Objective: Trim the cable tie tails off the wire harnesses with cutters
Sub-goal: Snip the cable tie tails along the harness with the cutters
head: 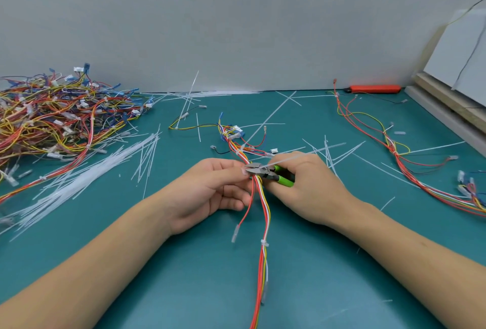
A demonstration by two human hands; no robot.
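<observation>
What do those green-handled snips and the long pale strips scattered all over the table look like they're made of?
The cutters seem to have a bare grey metal head with a dull sheen; the handles look sleeved in bright green plastic or rubber, which of the two I cannot tell. The cable tie tails look like thin translucent whitish plastic, probably nylon: they lie as stiff, straight slivers, and the teal mat shows faintly through them.

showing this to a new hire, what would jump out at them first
Most likely the two hands at centre: the right hand grips green-handled cutters at a harness that the left hand holds. Next, the big tangled pile of harnesses at far left. Then the white tie tails strewn over the teal mat, thickest just right of that pile.
</observation>
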